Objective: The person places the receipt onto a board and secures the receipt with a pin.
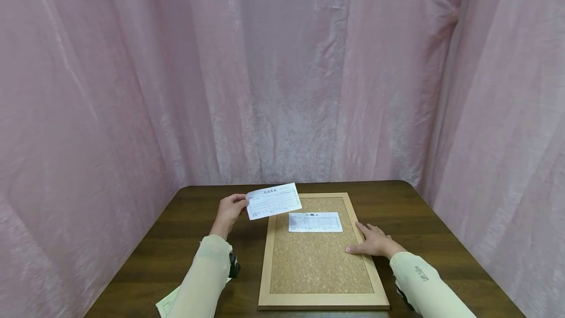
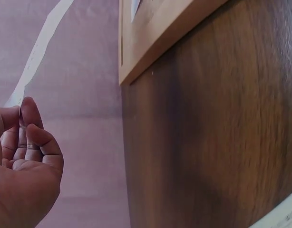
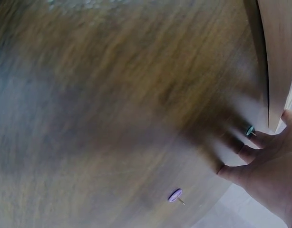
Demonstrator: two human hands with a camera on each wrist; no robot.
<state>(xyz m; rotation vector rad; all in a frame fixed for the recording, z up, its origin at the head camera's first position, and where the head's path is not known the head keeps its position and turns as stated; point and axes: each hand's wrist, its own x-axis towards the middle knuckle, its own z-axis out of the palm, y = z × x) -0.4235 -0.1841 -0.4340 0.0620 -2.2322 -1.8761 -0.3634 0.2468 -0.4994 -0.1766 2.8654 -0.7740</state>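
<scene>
Left hand pinches a slip by its left edge, fingers clamped on the paper, holding it up above the top left corner of the corkboard. In the left wrist view the slip shows edge-on, rising from the fingertips. Right hand lies flat on the corkboard's right frame, fingers straight and slightly apart, holding nothing. A second slip lies on the cork, just left of the right fingers. Right wrist view: a green pin touching or just beside the fingertips, cannot tell which; a purple pin on the tabletop near them. Another paper lies under the left forearm.
</scene>
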